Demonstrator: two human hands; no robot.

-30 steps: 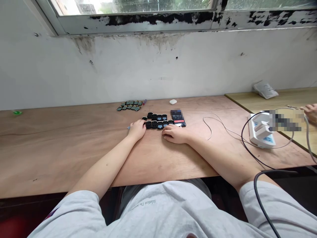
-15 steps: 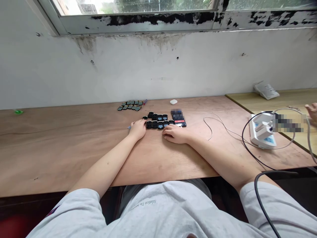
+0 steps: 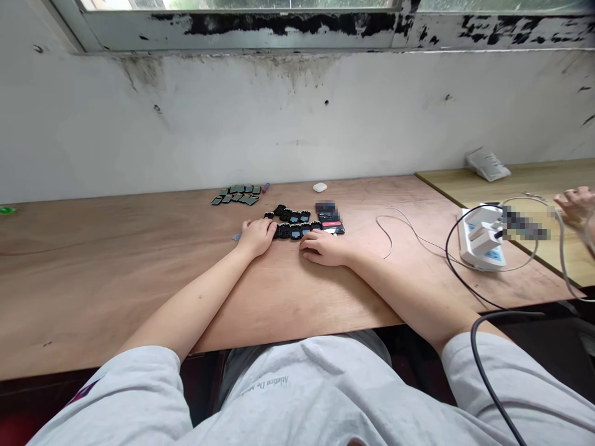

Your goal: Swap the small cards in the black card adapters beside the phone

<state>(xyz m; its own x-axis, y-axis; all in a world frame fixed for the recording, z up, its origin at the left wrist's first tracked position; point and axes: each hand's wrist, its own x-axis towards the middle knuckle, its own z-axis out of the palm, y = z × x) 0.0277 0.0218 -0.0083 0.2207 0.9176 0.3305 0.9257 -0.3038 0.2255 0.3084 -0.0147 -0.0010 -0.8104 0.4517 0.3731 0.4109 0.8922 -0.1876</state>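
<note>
In the head view, my left hand (image 3: 257,238) lies at the left end of the front row of small black square pieces (image 3: 284,231), its fingers stretched forward and partly covering the end of the row. My right hand (image 3: 324,248) rests at the right part of that row, fingers loosely bent with a gap beside the thumb; nothing shows in its grasp. Behind is a second, shorter row of similar black pieces (image 3: 294,215); some pieces bear pale blue-grey squares. A small light-blue item (image 3: 237,237) pokes out left of my left hand.
Several grey-green square plates (image 3: 238,197) lie farther back, beside a small purple item (image 3: 266,187). A phone (image 3: 331,224) and a white case (image 3: 320,187) sit to the right. Beyond are cables, a white power strip (image 3: 481,246) and another person's hand (image 3: 576,204).
The whole view has shifted slightly, so things sit a little left and higher. My left hand now covers more of the front row's left end. The other person's hand shows more.
</note>
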